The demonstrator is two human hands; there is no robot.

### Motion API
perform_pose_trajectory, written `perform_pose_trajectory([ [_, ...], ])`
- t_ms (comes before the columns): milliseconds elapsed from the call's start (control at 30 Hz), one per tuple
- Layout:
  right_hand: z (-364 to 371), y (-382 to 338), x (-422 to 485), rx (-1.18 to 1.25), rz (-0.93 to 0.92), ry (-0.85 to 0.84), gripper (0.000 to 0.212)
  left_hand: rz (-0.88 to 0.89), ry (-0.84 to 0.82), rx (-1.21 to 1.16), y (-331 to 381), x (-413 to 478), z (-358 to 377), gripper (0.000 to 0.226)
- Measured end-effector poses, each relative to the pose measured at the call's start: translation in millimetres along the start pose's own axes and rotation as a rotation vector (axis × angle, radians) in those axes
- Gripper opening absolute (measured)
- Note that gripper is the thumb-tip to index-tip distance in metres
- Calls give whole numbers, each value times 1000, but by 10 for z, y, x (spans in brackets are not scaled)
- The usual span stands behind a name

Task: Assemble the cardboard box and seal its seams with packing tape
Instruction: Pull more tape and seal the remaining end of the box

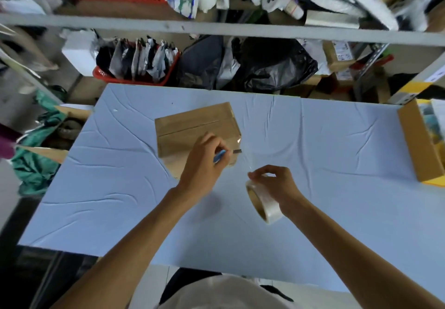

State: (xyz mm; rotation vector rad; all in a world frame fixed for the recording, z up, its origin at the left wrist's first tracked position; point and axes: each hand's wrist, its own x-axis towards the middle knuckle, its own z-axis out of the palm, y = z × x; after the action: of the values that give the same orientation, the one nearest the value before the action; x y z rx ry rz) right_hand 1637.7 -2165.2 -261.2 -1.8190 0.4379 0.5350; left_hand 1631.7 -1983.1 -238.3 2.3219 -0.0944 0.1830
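Cluttered shelving behind, blue wrinkled table cover (pixel 313 140) in front of me. Cardboard box (pixel 192 125) sits closed on the cover, clear tape seemingly running from its near right corner toward the tape roll (pixel 263 202). My right hand (pixel 277 183) grips the roll, fingers pinching near its top edge. My left hand (pixel 204 162) is closed around a small blue cutter (pixel 222 155), blade tip pointing at the taut strip. Step looks like cutting tape after one seam; next: slice clean, press the end down.
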Motion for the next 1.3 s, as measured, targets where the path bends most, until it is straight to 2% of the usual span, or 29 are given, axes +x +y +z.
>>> perform_pose_trajectory([
  [67,9,2,-19,3,9,-2,15,91,-25,126,49,111,56,12],
  [267,-17,-32,-32,-4,29,55,16,102,-226,219,58,254,204,15],
  [400,-39,-76,-25,-33,27,62,15,32,-236,272,133,274,260,15],
  [833,-21,-86,-21,-63,39,53,17,-17,-307,252,249,314,81,27],
  [900,-10,-88,-15,-65,30,53,18,-5,-323,298,249,319,66,29],
  [1000,7,-101,-14,-88,20,62,18,-11,-378,417,267,332,86,8],
  [1100,22,-112,-8,-112,12,61,16,-20,-424,517,296,327,136,8],
  [1233,35,-117,0,-138,2,61,13,-23,-442,619,360,344,194,25],
  [1300,45,-109,3,-153,2,61,13,-37,-480,655,413,369,199,23],
])
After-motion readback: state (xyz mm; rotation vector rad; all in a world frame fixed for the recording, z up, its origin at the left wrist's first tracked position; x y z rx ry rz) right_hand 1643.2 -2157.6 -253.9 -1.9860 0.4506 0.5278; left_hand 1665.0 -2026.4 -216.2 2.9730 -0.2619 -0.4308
